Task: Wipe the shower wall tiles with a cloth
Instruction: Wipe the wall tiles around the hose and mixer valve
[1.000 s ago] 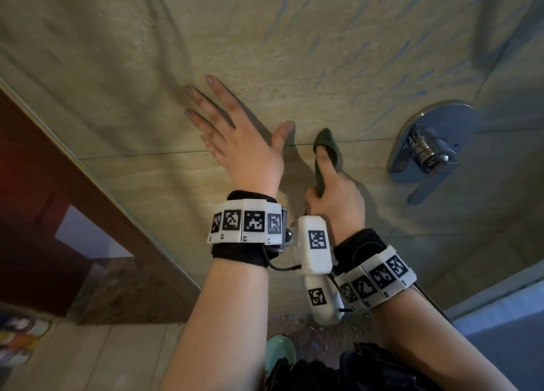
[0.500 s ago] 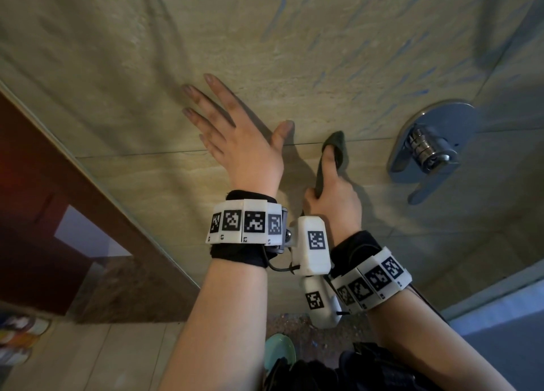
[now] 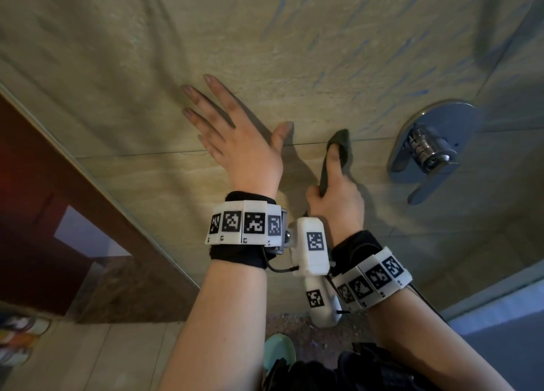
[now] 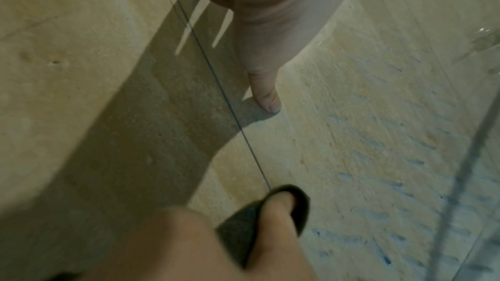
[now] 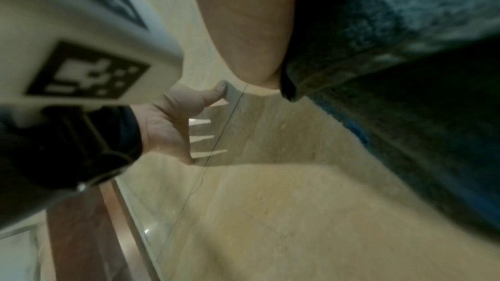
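Dark green cloth (image 3: 338,155), folded, in R hand (image 3: 335,202) vs beige tile (image 3: 294,37)

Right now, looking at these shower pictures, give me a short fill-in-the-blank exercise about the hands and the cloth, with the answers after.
1. The dark cloth is held by the person's ____ hand.
2. The left hand lies on the wall tiles with its fingers ____.
3. The chrome faucet handle is mounted to the ____ of the cloth in the head view.
4. The top of the cloth meets the thin ____ line between two tiles.

Answers: right; spread; right; grout
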The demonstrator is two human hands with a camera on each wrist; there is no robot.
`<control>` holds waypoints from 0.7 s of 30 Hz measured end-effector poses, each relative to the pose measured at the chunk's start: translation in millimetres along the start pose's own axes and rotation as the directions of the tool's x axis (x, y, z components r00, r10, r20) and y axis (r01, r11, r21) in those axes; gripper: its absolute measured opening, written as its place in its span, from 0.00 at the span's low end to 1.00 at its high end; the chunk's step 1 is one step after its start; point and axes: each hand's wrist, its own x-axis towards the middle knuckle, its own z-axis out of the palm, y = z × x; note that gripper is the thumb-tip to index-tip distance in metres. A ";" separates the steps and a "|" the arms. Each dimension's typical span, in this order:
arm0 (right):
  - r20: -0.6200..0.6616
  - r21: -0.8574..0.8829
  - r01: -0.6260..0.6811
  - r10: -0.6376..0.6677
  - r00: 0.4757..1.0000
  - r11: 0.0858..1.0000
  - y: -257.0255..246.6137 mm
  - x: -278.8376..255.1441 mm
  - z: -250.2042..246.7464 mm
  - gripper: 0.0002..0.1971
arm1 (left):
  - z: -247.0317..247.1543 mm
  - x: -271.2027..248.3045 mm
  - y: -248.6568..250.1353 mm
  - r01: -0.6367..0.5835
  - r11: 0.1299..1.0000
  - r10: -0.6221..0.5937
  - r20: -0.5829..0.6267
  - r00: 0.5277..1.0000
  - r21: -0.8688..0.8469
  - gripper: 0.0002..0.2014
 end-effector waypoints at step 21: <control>-0.021 -0.006 -0.070 0.070 0.997 0.998 5.2 3.3 2.9 0.41 | -1.2 -0.3 0.0 0.021 0.999 -0.020 0.023 1.000 -0.032 0.60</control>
